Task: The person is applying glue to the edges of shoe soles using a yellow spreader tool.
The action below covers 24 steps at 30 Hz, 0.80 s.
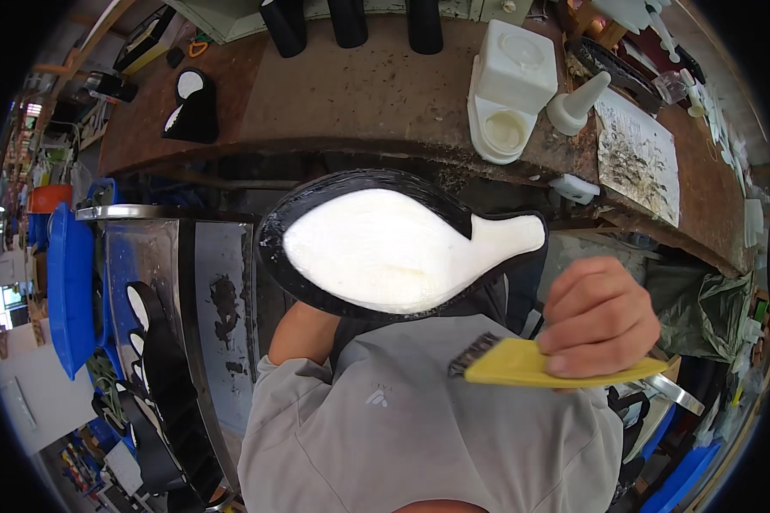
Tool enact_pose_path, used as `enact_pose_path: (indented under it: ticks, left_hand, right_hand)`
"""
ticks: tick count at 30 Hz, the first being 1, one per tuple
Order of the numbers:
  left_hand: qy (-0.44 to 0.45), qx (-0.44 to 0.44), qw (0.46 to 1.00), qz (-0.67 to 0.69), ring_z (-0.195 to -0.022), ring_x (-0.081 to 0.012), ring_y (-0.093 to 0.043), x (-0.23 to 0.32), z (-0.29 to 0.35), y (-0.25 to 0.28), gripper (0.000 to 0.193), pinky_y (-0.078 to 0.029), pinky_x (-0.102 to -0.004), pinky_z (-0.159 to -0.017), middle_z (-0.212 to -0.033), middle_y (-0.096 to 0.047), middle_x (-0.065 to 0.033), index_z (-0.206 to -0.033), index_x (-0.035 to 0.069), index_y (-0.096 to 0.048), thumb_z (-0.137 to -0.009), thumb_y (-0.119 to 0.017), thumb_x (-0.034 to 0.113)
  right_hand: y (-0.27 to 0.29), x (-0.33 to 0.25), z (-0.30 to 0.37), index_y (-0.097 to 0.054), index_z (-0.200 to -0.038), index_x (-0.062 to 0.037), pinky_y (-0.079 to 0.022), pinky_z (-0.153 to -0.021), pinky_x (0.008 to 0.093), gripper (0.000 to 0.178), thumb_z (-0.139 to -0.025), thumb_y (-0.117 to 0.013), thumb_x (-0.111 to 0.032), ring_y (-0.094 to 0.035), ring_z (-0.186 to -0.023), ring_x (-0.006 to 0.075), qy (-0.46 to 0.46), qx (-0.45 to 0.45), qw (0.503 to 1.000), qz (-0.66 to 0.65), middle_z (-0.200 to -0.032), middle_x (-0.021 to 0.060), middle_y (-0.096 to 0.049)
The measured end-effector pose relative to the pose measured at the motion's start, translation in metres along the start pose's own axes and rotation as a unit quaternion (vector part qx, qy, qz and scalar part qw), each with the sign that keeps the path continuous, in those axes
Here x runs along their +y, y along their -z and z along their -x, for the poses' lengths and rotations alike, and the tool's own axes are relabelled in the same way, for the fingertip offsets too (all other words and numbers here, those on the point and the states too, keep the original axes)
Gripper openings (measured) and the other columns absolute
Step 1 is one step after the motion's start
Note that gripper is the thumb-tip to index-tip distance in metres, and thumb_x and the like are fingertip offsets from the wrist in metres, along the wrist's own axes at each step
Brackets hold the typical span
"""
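Note:
A black shoe (274, 248) is held sole up over my lap, its narrow end toward the right. White coats the sole face inside a black border, with a faint yellowish patch near its lower middle. My left forearm (304, 333) runs under the shoe; the hand supporting it from below is hidden, fingers included. My right hand (603, 316) is closed round the flat yellow handle of a brush (509, 363). Dark bristles point left, below and apart from the shoe.
On the brown workbench (334, 98) stand a white glue container (513, 77), a white nozzle-topped bottle (577, 103), a stained sheet (637, 154) and another black shoe (195, 107). Black upright pieces (349, 21) line its back. Several white-soled black shoes (162, 385) sit at left beside a metal-edged stand (145, 244).

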<state>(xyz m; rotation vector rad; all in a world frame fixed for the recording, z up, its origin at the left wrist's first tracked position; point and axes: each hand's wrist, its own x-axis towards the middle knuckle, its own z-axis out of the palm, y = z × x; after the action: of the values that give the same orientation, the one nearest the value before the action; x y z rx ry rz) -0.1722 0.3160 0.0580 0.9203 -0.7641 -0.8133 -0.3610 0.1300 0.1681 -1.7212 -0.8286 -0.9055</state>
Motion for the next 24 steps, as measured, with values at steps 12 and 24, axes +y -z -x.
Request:
enact_pose_path:
  ticks: [12,24]
  left_hand:
    - [-0.014,-0.057,0.998,-0.036,-0.119,-0.0375,-0.05,0.011,0.003,0.013,0.094,-0.044,-0.0445,-0.098,-0.138,-0.04,-0.0252,-0.143,-0.002,-0.027,-0.078,-0.068,0.052]
    - [0.029,0.022,0.999,0.031,-0.109,-0.021,-0.059,0.024,0.016,-0.036,0.072,-0.044,-0.0314,-0.096,-0.12,-0.06,-0.0129,-0.128,-0.006,-0.049,-0.086,-0.064,0.05]
  right_hand:
    - [-0.002,-0.008,0.016,-0.064,-0.076,0.003,-0.047,-0.049,0.0307,0.019,-0.083,-0.065,-0.014,-0.059,-0.058,0.0207,-0.112,0.101,0.988,-0.034,-0.066,0.0134,-0.062]
    - [-0.016,0.019,-0.018,-0.066,-0.094,0.0049,-0.046,-0.057,0.0235,0.017,-0.079,-0.07,-0.001,-0.06,-0.065,0.0146,-0.273,0.21,0.935,0.08,-0.083,0.0132,-0.066]
